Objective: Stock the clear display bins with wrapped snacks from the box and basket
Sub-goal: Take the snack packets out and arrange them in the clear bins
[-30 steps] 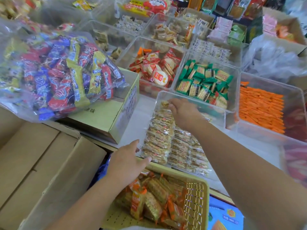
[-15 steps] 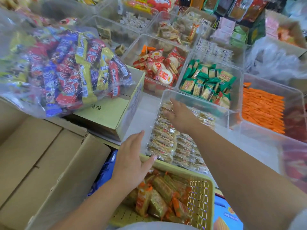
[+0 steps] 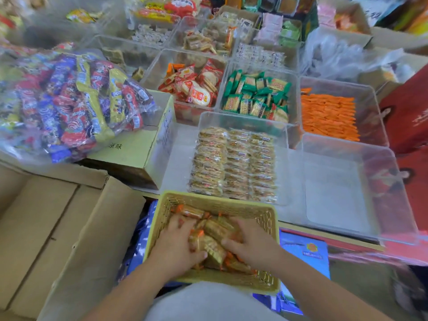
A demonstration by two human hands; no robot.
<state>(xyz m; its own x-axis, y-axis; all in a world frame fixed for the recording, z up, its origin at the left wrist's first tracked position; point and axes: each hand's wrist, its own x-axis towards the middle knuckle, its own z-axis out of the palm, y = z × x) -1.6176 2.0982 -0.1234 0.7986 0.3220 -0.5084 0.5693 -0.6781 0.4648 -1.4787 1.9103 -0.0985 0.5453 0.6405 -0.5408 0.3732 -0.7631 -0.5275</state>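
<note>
Both my hands were down in the yellow basket [image 3: 268, 216], buried in the orange-and-gold wrapped snacks [image 3: 214, 247]. My left hand [image 3: 177, 244] lay on the left of the heap, fingers curled down into the packets and thumb pressed against one; my right hand [image 3: 251, 242] mirrored it on the right, fingers bent over the wrappers, so the pile sat bunched between my two palms. I could not tell whether any single packet was actually pinched. Left of my left hand stood a closed cardboard box [image 3: 58, 228]. Just beyond my fingertips, past the basket's far rim, was the clear bin [image 3: 240, 120] with neat rows of pale wrapped crackers [image 3: 234, 163]. To the right of that, beyond my right hand, sat a clear bin [image 3: 347, 181] with nothing in it. Farther out were bins of red-wrapped round crackers [image 3: 196, 89], green-wrapped biscuits [image 3: 254, 96] and orange sticks [image 3: 328, 115]. Far to my left, a clear bag of mixed colourful candy bars [image 3: 69, 105] rested on a yellowish carton [image 3: 136, 151].
</note>
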